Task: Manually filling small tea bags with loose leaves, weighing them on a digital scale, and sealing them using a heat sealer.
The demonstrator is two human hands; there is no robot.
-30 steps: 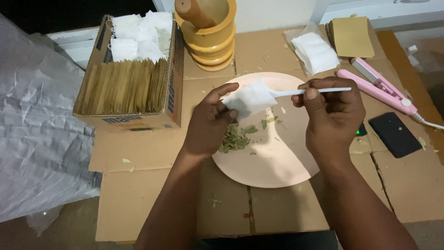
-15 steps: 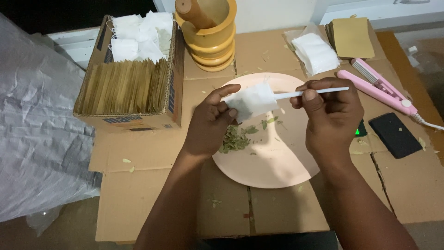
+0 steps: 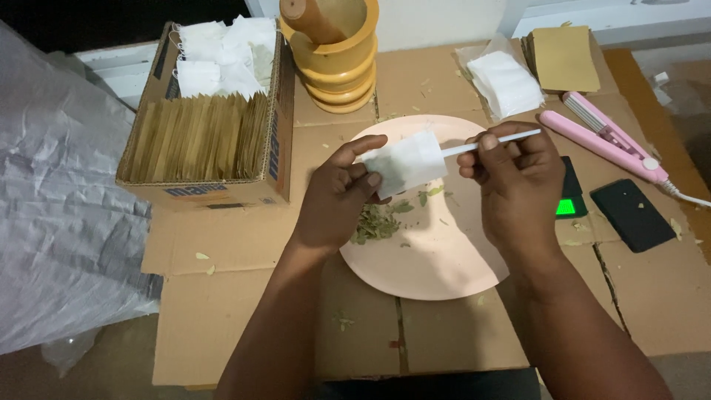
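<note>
My left hand (image 3: 342, 194) pinches a small white paper sachet (image 3: 404, 163) above a pale pink plate (image 3: 437, 259). My right hand (image 3: 515, 181) grips a thin white stick (image 3: 503, 138) whose end goes into the sachet's open mouth. A little heap of dried green leaves (image 3: 376, 222) lies on the plate just under my left hand, with a few loose flakes beside it.
A cardboard box (image 3: 215, 189) with tan envelopes and white sachets stands at the left. A yellow wooden mortar with a pestle (image 3: 333, 52) is behind the plate. White sachets (image 3: 507, 81), brown envelopes (image 3: 566, 59), a pink sealer (image 3: 603, 141), a small scale (image 3: 569, 192) and a black phone (image 3: 631, 215) lie at the right.
Both hands stay over the plate with the sachet and the stick. They have shifted only slightly.
</note>
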